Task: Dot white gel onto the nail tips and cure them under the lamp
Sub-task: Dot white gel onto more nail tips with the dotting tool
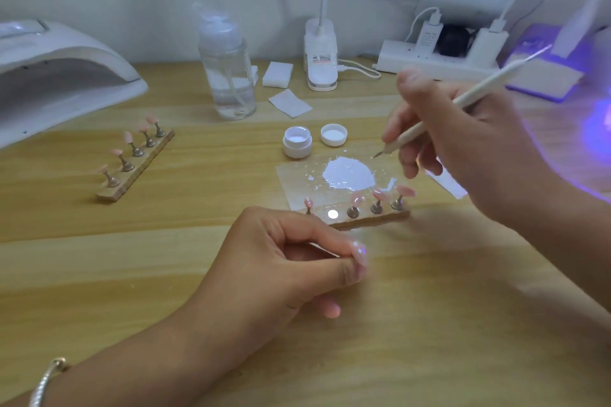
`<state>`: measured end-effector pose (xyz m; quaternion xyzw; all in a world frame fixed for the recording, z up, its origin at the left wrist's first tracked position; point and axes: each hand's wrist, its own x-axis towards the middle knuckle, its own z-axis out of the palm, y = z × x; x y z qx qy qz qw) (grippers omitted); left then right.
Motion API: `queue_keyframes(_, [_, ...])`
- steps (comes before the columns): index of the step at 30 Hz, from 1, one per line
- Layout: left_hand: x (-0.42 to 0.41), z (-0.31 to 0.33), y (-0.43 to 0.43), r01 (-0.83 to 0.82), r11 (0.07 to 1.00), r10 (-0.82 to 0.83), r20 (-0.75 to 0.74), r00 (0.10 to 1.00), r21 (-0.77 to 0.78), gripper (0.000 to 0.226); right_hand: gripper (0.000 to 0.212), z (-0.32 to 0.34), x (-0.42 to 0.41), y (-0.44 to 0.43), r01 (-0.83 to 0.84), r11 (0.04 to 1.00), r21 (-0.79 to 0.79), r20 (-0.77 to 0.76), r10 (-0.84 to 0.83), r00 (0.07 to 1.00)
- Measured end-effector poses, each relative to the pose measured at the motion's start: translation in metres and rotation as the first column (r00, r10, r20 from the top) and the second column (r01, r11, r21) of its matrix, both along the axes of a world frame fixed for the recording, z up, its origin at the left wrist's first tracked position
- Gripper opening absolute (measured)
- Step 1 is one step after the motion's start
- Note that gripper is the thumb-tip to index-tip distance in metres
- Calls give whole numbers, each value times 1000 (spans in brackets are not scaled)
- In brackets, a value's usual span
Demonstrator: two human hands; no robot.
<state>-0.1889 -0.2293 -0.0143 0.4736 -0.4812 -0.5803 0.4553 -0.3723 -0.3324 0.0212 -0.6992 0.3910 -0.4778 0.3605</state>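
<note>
- The left hand hovers low over the wooden worktop. Its grip is narrow, with thumb and forefinger pinching one pink nail tip; whatever is under the tip is hidden by the fingers.
- The right hand holds a white dotting pen in a writing grip. The pen's fine point sits just above the right edge of the white gel puddle — touching or not, I cannot tell.
- The puddle lies on a clear palette sheet, behind which stand the open gel jar and its lid.
- The near holder strip carries four tips on stands, with one bare shiny spot between them. Its left end is hidden behind the left hand.
- A second holder strip, well to the left, carries five pink tips.
- The large white curing lamp is cut off by the left edge.
- A small lamp glows violet at far right, blurred and partly hidden behind the pen.
- A clear pump bottle stands at the back.
</note>
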Motion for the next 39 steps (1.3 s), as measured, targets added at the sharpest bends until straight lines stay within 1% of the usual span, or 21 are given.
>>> queue_keyframes(1, [0,1,0,3,1000,-2,-4,1000,7,10,54,0,-2,-10,1,1000,-4,-97,-2,995])
queue_keyframes(3, [0,3,0,14,1000,-14,-8,1000,16,13,51,-2,-3,-30,7,1000,-10,-286,-10,958])
queue_keyframes(4, [0,3,0,18,1000,-17,-7,1000,20,16,48,-2,-1,-38,6,1000,4,-347,-5,938])
queue_keyframes(7, [0,3,-1,16,999,-16,-4,1000,32,14,41,-4,11,-55,-66,996,55,-422,83,903])
queue_keyframes(10, [0,3,-2,25,999,-25,-10,1000,41,8,39,-10,24,-59,-153,987,56,-489,161,857])
queue_keyframes(14, [0,3,-3,22,999,-22,3,1000,42,9,39,-11,26,-59,-210,969,132,-474,247,845])
queue_keyframes(15, [0,3,-3,22,999,-22,8,1000,40,9,40,-10,24,-59,-208,968,140,-491,250,834])
queue_keyframes(17, [0,3,-3,19,999,-20,18,1000,41,10,41,-10,21,-60,-174,979,109,-505,205,838])
queue_keyframes(19, [0,3,-3,19,999,-20,29,999,44,12,40,-12,21,-59,-142,985,96,-461,171,871])
queue_keyframes(21, [0,4,-4,23,999,-25,37,999,47,14,39,-13,23,-56,-163,980,114,-432,197,880])
queue_keyframes(24, [-1,5,-3,23,999,-25,39,999,49,15,40,-10,24,-55,-216,963,162,-467,267,843])
queue_keyframes(26, [-1,5,-4,24,998,-26,34,999,52,14,40,-9,22,-57,-190,971,147,-492,238,837])
queue_keyframes(28, [-1,5,-4,25,998,-27,34,999,55,15,39,-11,22,-57,-138,984,112,-484,176,857])
queue_keyframes(31, [-1,4,-3,23,998,-25,34,999,58,16,39,-11,25,-53,-166,979,116,-449,201,871])
queue_keyframes(34, [-1,4,-4,30,998,-32,36,999,60,15,39,-9,25,-51,-192,973,131,-492,232,839])
queue_keyframes(37, [0,4,-4,37,997,-40,41,998,60,14,40,-9,23,-53,-137,989,49,-522,142,841])
queue_keyframes(39, [0,4,-4,37,998,-40,46,998,55,13,39,-11,25,-50,-131,990,43,-493,135,860])
